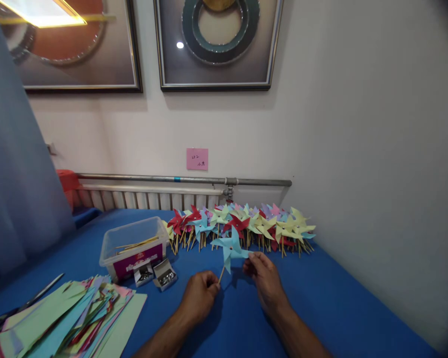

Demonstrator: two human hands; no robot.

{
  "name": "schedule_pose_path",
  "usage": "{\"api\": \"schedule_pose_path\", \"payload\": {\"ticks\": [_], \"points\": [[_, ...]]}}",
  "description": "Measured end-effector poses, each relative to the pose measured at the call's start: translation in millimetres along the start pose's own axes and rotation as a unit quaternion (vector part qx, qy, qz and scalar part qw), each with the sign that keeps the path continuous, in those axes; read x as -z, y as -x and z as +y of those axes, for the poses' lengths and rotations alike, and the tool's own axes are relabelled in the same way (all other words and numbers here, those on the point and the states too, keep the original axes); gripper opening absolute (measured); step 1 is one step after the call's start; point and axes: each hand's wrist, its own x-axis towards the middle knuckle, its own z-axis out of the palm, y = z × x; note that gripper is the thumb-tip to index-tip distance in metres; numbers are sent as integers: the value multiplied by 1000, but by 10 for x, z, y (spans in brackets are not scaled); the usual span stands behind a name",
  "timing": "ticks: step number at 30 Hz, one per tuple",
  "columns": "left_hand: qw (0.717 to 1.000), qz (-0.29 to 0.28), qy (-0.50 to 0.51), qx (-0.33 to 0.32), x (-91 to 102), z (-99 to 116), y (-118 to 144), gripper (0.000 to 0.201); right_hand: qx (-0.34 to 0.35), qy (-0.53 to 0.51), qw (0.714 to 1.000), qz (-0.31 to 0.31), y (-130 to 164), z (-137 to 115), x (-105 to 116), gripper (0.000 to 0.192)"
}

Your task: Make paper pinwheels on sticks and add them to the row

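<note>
The blue pinwheel (230,250) is best kept upright, its stick pinched in the closed left hand (198,297) at 7 o'clock, while a vane tip is nipped lightly by the right hand (263,275) at 3 o'clock.

Both hands, left hand (198,294) and right hand (263,274), hold a blue pinwheel (230,248).

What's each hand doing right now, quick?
Left hand: closed on the wooden stick of the light blue pinwheel.
Right hand: fingertips pinching a blade of that pinwheel.
</note>
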Motion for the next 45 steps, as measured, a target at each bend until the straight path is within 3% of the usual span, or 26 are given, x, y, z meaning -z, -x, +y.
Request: {"api": "schedule_pose_path", "payload": {"ticks": [10, 16, 20, 22, 24, 27, 35, 45], "points": [[1000, 10, -26, -3, -11, 1, 3, 10, 8, 13, 1000, -6, -11, 39, -6, 41], [993, 30, 105, 53, -38, -14, -84, 14, -2, 43, 999, -3, -17, 125, -1, 46], [984, 50, 157, 72, -24, -4, -111, 17, -1, 173, 979, -104, 87, 301, -61, 40], [988, 47, 140, 45, -31, -10, -91, 17, 13, 233, 959, -163, 181, 368, -115, 32], [993, 43, 108, 1, -51, -20, -56, 17, 37, 275, 944, -181, 268, 404, -166, 26], [997, 41, 56, -37, -89, -29, -7, 14, 50, 308, 934, -173, 338, 410, -208, 21], [997, 50, -7, -61, -147, -52, 36, 14, 47, 371, 920, -118, 381, 331, -248, 17], [995, 51, -33, -75, -133, -35, 58, 14, 35, 379, 919, -105, 364, 351, -256, 15]]}}
